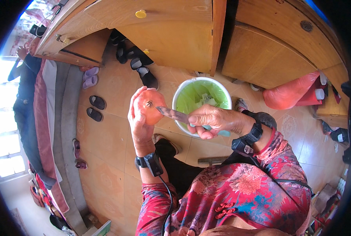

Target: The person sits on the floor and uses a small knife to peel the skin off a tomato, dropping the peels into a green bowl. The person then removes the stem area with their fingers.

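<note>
My left hand (140, 129) cups a round red-orange fruit (153, 116) from its left side and below. The dark, star-shaped end of the fruit faces up; its exact kind is unclear. In my right hand (215, 119) is a small knife (175, 114) with a light teal handle, mostly covered by my fingers. The blade points left, and its tip is at the fruit's skin near the dark end; whether it has gone in cannot be told. Below the knife stands a white-rimmed bin (227, 91) lined with a green plastic bag (184, 96). Some scraps lie inside it.
Wooden cabinets (175, 38) run along the far side, one open with dark shoes (147, 77) before it. Slippers (96, 108) lie on the tiled floor (107, 141). A person (28, 97) lies on the bed at left. A red bag (290, 93) stands at right.
</note>
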The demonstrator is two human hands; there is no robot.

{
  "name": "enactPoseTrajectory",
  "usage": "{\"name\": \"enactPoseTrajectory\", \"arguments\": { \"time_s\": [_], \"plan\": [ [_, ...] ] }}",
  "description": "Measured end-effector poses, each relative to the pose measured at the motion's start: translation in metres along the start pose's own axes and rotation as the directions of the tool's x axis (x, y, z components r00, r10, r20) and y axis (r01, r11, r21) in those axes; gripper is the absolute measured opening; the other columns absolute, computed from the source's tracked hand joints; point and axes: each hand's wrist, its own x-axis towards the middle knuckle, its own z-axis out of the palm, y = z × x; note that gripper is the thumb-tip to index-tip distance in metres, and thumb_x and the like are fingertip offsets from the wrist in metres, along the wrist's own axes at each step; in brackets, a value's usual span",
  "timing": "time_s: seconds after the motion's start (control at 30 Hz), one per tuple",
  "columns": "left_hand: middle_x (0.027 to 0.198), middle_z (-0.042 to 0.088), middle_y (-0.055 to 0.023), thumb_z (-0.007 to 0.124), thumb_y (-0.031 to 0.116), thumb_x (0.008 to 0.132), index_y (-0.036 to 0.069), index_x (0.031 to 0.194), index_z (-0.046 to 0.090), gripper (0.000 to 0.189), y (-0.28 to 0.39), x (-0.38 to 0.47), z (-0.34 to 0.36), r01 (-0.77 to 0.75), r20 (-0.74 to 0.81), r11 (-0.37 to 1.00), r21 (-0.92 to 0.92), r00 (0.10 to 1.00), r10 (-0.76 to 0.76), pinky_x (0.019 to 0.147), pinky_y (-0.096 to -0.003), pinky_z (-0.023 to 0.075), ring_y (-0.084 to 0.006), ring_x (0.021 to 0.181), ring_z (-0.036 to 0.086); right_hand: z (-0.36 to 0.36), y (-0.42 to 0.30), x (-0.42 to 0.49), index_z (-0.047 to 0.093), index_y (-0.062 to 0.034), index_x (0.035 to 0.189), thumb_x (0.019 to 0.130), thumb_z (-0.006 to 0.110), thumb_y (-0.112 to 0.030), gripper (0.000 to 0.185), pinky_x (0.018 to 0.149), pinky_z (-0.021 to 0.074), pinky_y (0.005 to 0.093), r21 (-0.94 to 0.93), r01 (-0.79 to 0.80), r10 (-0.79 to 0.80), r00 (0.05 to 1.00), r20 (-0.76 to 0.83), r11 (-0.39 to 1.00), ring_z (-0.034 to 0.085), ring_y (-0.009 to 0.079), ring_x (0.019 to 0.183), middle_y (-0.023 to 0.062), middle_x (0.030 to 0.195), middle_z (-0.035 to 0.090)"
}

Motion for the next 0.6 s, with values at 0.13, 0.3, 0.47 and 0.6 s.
{"name": "enactPoseTrajectory", "arguments": {
  "time_s": [0.13, 0.3, 0.47, 0.6],
  "plan": [
    [0.130, 0.060, -0.0199, 0.078, 0.044, 0.072, -0.006, 0.140, 0.045, 0.091, -0.001, 0.001, 0.000, -0.009, 0.018, 0.999, -0.034, 1.000, 0.009, 0.100, -0.0415, 0.0533, -0.0291, 0.115, 0.064, 0.004, 0.001, 0.000, 0.062, 0.0001, 0.094, 0.104, 0.051, -0.046, 0.048, 0.047, 0.0354, 0.0222, 0.100, -0.044, 0.042, 0.999, 0.020, 0.994, 0.047, 0.0089, 0.050, 0.0024, 0.058, 0.052],
    [0.129, 0.060, -0.0207, 0.077, 0.042, 0.073, -0.006, 0.139, 0.046, 0.088, -0.002, 0.001, -0.003, -0.006, 0.014, 0.999, -0.042, 1.000, 0.007, 0.100, -0.0422, 0.0530, -0.0299, 0.114, 0.064, 0.005, 0.001, -0.001, 0.061, 0.0003, 0.096, 0.105, 0.050, -0.045, 0.048, 0.047, 0.0348, 0.0219, 0.148, -0.048, 0.042, 0.998, 0.041, 0.988, 0.046, 0.0092, 0.049, 0.0019, 0.058, 0.050],
    [0.128, 0.061, -0.0205, 0.075, 0.041, 0.074, -0.005, 0.139, 0.047, 0.085, 0.000, 0.002, -0.002, -0.043, -0.030, 0.999, 0.004, 0.999, 0.043, 0.099, -0.0423, 0.0526, -0.0301, 0.115, 0.064, 0.014, 0.008, 0.003, 0.060, 0.0007, 0.099, 0.106, 0.049, -0.042, 0.045, 0.048, 0.0356, 0.0237, 0.245, -0.011, 0.002, 0.999, 0.038, 0.969, 0.044, 0.0100, 0.051, 0.0020, 0.060, 0.049],
    [0.127, 0.062, -0.0184, 0.073, 0.040, 0.076, -0.003, 0.140, 0.047, 0.081, -0.002, 0.002, 0.005, -0.077, -0.108, 0.996, 0.055, 0.991, 0.082, 0.098, -0.0409, 0.0532, -0.0288, 0.115, 0.063, 0.022, 0.016, 0.008, 0.057, 0.0012, 0.102, 0.108, 0.047, -0.037, 0.040, 0.048, 0.0376, 0.0253, 0.374, 0.030, -0.041, 0.999, 0.021, 0.927, 0.045, 0.0100, 0.053, 0.0021, 0.064, 0.049]
  ]
}}
